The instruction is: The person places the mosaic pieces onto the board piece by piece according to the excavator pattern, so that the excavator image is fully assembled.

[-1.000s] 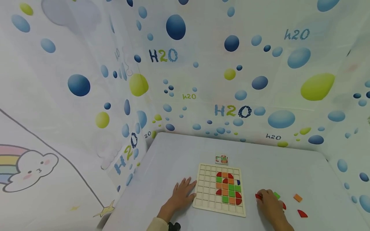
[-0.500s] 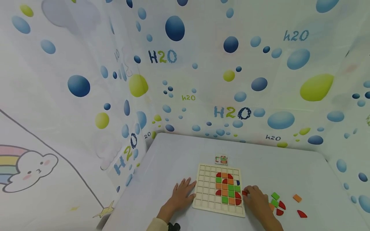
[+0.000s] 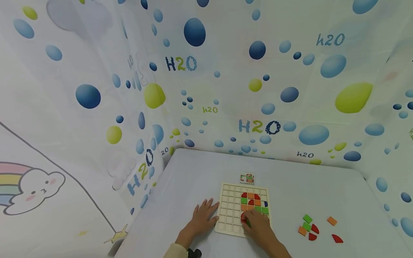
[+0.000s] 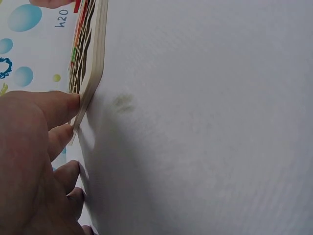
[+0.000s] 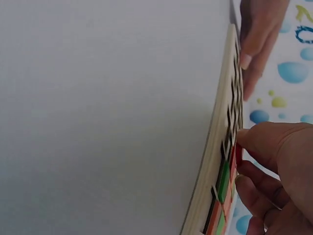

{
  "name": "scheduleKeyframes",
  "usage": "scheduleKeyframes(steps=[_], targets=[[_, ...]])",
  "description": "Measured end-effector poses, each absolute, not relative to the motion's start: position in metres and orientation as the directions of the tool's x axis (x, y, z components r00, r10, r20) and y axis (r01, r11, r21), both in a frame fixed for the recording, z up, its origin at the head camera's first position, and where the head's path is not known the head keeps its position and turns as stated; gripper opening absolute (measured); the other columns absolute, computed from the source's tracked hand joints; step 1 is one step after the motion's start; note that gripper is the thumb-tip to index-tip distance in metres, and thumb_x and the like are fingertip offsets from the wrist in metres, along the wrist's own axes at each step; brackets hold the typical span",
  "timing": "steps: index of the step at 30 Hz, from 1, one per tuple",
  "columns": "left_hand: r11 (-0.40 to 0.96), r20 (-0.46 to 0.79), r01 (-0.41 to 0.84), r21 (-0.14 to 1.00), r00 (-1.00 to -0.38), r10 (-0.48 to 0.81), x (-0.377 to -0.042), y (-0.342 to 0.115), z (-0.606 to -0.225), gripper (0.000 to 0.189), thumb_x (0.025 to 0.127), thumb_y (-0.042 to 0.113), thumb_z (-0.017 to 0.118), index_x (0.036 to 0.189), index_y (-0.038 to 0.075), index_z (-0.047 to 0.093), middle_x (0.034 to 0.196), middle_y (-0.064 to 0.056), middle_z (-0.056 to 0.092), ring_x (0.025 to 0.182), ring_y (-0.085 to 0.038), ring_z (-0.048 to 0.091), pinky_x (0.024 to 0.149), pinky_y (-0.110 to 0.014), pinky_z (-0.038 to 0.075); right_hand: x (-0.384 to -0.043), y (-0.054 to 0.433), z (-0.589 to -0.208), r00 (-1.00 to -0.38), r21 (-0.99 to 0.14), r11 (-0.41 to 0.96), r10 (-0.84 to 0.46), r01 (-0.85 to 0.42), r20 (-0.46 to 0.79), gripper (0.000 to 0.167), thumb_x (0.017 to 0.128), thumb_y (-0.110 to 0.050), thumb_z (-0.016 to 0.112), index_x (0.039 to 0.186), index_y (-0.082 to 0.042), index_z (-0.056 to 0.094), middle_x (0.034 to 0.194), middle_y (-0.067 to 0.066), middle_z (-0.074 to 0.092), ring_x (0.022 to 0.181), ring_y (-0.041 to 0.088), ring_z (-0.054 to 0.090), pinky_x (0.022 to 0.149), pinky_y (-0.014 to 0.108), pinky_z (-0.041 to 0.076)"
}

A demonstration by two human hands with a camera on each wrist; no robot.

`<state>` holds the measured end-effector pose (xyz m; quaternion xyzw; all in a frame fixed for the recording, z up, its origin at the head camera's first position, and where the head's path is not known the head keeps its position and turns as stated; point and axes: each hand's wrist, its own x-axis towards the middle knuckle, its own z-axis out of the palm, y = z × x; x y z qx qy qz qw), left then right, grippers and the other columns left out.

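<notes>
A pale wooden grid board point(image 3: 228, 211) lies on the white table, its right half partly filled with red, orange and green tiles. My left hand point(image 3: 204, 216) rests flat beside the board, fingers spread, with thumb and a fingertip touching its left edge. Over the board's lower middle is my right hand point(image 3: 260, 229), covering several tiles. In the right wrist view its thumb and fingers pinch a red tile point(image 5: 238, 154) right at the grid, next to a green tile point(image 5: 223, 181). Whether the red tile is fully seated in a cell I cannot tell.
To the right of the board lie several loose tiles: green point(image 3: 307, 218), orange point(image 3: 332, 221) and a red quarter-circle point(image 3: 337, 238) among them. A small pattern card point(image 3: 247, 178) lies behind the board. A printed curtain point(image 3: 226, 86) stands around the table.
My right hand has carried a red tile from the loose pile leftward, past the board's right edge, onto the lower middle of the grid. The left hand has stayed in place.
</notes>
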<state>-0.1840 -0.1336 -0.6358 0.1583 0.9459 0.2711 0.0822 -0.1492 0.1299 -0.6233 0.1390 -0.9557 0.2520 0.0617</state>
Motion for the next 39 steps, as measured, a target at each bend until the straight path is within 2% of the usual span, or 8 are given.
scheduleKeyframes(steps=[6, 12, 19, 25, 30, 39], targets=[[0.812, -0.107, 0.233, 0.535, -0.935, 0.339, -0.1836, -0.1318, -0.6305, 0.059, 0.106, 0.038, 0.061, 0.16, 0.019, 0.047, 0.171, -0.016, 0.035, 0.159, -0.045, 0.025, 0.124, -0.073, 0.014, -0.1481, 0.1268, -0.6274, -0.94, -0.443, 0.83, -0.284, -0.339, 0.188, 0.023, 0.087, -0.019, 0.087, 0.091, -0.025, 0.066, 0.092, -0.014, 0.058, 0.085, 0.011, 0.053, 0.072, 0.034, 0.032], [0.814, -0.1, 0.239, 0.53, -0.935, 0.339, -0.1839, -0.1329, -0.6299, 0.059, 0.106, 0.038, 0.06, 0.161, 0.02, 0.047, 0.171, -0.015, 0.035, 0.159, -0.044, 0.025, 0.125, -0.072, 0.014, -0.1485, 0.1285, -0.6238, -0.933, -0.423, 0.832, -0.305, -0.36, 0.192, 0.021, 0.087, -0.019, 0.087, 0.096, -0.022, 0.068, 0.094, -0.012, 0.061, 0.088, 0.014, 0.057, 0.072, 0.036, 0.035], [0.818, -0.097, 0.24, 0.523, -0.936, 0.337, -0.1839, -0.1326, -0.6303, 0.059, 0.106, 0.038, 0.061, 0.16, 0.021, 0.047, 0.171, -0.014, 0.035, 0.159, -0.043, 0.025, 0.125, -0.072, 0.015, -0.1502, 0.1274, -0.6242, -0.949, -0.405, 0.859, -0.274, -0.314, 0.155, 0.02, 0.087, -0.023, 0.087, 0.094, -0.023, 0.069, 0.094, -0.012, 0.062, 0.091, 0.015, 0.057, 0.076, 0.04, 0.041], [0.82, -0.095, 0.241, 0.518, -0.937, 0.335, -0.1833, -0.1328, -0.6299, 0.059, 0.106, 0.039, 0.061, 0.16, 0.02, 0.047, 0.171, -0.014, 0.035, 0.159, -0.043, 0.026, 0.125, -0.072, 0.015, -0.1497, 0.1235, -0.6223, -0.959, -0.398, 0.873, -0.243, -0.283, 0.149, 0.017, 0.09, -0.027, 0.085, 0.092, -0.023, 0.069, 0.096, -0.01, 0.063, 0.092, 0.015, 0.056, 0.077, 0.042, 0.039], [0.818, -0.094, 0.237, 0.524, -0.939, 0.332, -0.1835, -0.133, -0.6296, 0.059, 0.106, 0.038, 0.061, 0.16, 0.02, 0.047, 0.171, -0.014, 0.035, 0.159, -0.043, 0.025, 0.125, -0.072, 0.014, -0.1497, 0.1222, -0.6227, -0.954, -0.375, 0.879, -0.245, -0.294, 0.172, 0.017, 0.09, -0.025, 0.085, 0.09, -0.023, 0.068, 0.092, -0.011, 0.062, 0.086, 0.013, 0.054, 0.073, 0.038, 0.036], [0.814, -0.093, 0.24, 0.528, -0.937, 0.336, -0.1815, -0.1324, -0.6282, 0.058, 0.106, 0.035, 0.061, 0.16, 0.019, 0.047, 0.171, -0.015, 0.035, 0.159, -0.044, 0.025, 0.125, -0.072, 0.015, -0.1482, 0.1208, -0.6213, -0.96, -0.38, 0.885, -0.209, -0.268, 0.188, 0.022, 0.087, -0.021, 0.087, 0.085, -0.024, 0.066, 0.093, -0.009, 0.059, 0.087, 0.014, 0.056, 0.075, 0.04, 0.036]])
